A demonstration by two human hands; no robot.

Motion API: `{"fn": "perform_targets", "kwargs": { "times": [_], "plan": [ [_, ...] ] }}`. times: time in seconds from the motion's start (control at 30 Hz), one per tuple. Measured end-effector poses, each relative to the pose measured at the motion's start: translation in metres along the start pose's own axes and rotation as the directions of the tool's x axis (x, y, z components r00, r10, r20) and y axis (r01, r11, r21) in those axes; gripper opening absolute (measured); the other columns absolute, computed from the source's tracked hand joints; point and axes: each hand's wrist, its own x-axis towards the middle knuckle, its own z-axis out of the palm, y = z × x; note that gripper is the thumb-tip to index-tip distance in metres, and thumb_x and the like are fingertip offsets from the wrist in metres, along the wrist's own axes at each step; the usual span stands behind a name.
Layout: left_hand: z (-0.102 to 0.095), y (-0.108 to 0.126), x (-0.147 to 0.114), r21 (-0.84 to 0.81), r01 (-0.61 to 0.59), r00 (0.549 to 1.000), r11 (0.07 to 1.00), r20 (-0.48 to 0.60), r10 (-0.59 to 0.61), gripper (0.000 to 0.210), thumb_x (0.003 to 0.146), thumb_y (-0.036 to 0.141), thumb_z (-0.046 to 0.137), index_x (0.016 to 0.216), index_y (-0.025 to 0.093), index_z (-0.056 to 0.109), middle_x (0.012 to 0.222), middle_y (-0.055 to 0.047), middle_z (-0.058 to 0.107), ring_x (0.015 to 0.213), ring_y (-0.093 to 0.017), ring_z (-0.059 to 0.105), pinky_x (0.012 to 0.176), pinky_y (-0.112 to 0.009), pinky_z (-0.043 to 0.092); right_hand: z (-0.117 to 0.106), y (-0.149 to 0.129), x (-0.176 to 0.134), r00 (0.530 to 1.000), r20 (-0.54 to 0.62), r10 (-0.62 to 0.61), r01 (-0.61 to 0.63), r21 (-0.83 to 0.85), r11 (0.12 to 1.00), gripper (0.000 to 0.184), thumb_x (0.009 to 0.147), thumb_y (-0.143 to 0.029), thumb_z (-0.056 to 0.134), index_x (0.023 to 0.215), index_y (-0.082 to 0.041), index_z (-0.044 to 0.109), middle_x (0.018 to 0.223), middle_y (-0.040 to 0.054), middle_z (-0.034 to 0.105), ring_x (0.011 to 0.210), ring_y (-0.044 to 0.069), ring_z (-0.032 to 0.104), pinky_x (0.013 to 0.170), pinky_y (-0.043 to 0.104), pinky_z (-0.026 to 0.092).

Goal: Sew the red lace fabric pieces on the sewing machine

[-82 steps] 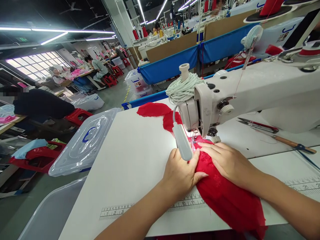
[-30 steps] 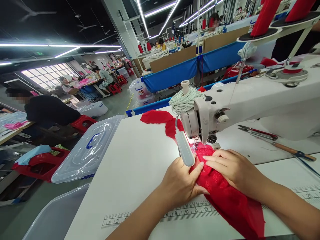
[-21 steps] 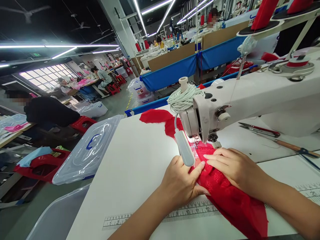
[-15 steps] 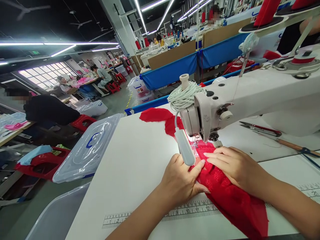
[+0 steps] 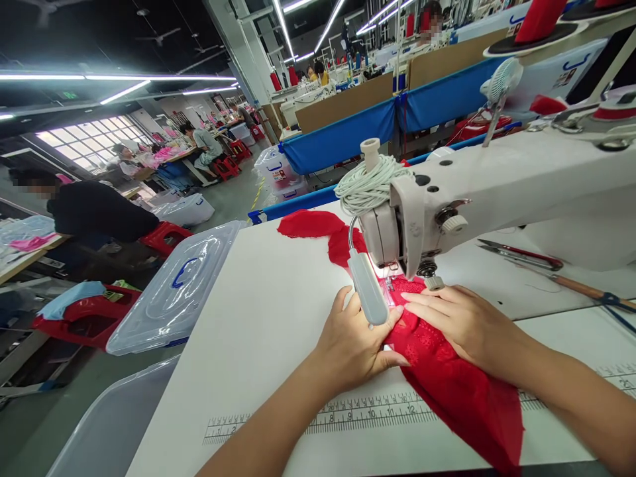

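Red lace fabric [image 5: 460, 394] lies on the sewing machine table, its upper end under the presser foot [image 5: 389, 285] and its lower end trailing toward the table's front edge. My left hand [image 5: 354, 344] rests at the fabric's left edge, thumb and index finger apart and touching it; a small lamp [image 5: 368, 289] covers part of its fingers. On the right side of the cloth, my right hand [image 5: 464, 324] lies flat with fingers stretched out, just below the needle area. Above both hands stands the white sewing machine [image 5: 521, 179]. More red cloth [image 5: 311, 224] spreads out behind the needle.
Thread snips [image 5: 521, 255] and a wooden-handled tool [image 5: 586, 286] lie at the right. A printed ruler [image 5: 368, 416] runs along the table front. A lidded clear box [image 5: 179, 285] stands left. Pale cord [image 5: 372, 184] is wound on the machine head. Other people sit farther back.
The red fabric has moved a little up toward the needle, its trailing end shifting left. Both hands have moved slightly up with it, and the camera view has shifted a little.
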Motion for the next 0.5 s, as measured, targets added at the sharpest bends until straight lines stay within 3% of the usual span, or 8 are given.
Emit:
{"fn": "perform_targets", "kwargs": {
  "times": [0.1,0.2,0.27,0.37,0.5],
  "plan": [
    [0.0,0.0,0.003,-0.061,-0.123,0.991,0.991,0.036,0.125,0.079,0.099,0.065,0.01,0.119,0.01,0.063,0.109,-0.017,0.065,0.106,-0.029,0.057,0.092,-0.045,0.045,0.0,-0.001,-0.004,1.0,-0.006,-0.019,0.019,0.018,1.0,0.056,0.073,0.003,0.041,0.119,-0.018,0.067,0.126,0.0078,0.068,0.113,0.023,0.057,0.088,0.039,0.05],
    [0.0,0.002,0.003,-0.142,-0.181,0.97,0.973,0.138,0.2,0.064,0.103,0.056,0.018,0.101,0.013,0.064,0.087,-0.01,0.062,0.083,-0.021,0.06,0.066,-0.032,0.048,-0.001,-0.002,-0.006,0.998,-0.024,-0.057,0.059,0.067,0.996,0.048,0.078,0.001,0.041,0.111,-0.019,0.069,0.12,0.0071,0.071,0.115,0.023,0.057,0.093,0.042,0.047],
    [0.0,0.004,0.003,-0.145,-0.115,0.978,0.983,0.157,0.137,0.057,0.105,0.048,0.02,0.092,0.014,0.063,0.076,-0.006,0.057,0.068,-0.018,0.055,0.059,-0.031,0.045,0.0,-0.003,-0.007,0.998,-0.034,-0.057,0.06,0.099,0.993,0.043,0.083,0.0,0.039,0.108,-0.019,0.069,0.113,0.0067,0.073,0.111,0.021,0.059,0.093,0.042,0.046],
    [-0.003,0.007,0.003,-0.143,-0.015,0.992,0.99,0.125,0.034,0.059,0.105,0.047,0.018,0.103,0.01,0.063,0.078,-0.008,0.058,0.066,-0.019,0.054,0.059,-0.032,0.047,0.001,-0.003,-0.007,0.997,-0.064,-0.041,0.048,0.107,0.993,0.044,0.085,0.002,0.035,0.102,-0.018,0.069,0.106,0.0066,0.074,0.105,0.02,0.062,0.09,0.041,0.047],
    [-0.005,0.011,0.001,-0.156,-0.023,0.993,0.988,0.107,0.04,0.074,0.1,0.06,0.013,0.123,0.008,0.06,0.104,-0.018,0.063,0.082,-0.024,0.061,0.068,-0.036,0.052,0.002,-0.002,-0.007,0.996,-0.086,-0.028,0.036,0.093,0.995,0.043,0.084,0.002,0.034,0.096,-0.019,0.07,0.101,0.0074,0.075,0.099,0.019,0.065,0.088,0.039,0.047]
  ]
}}
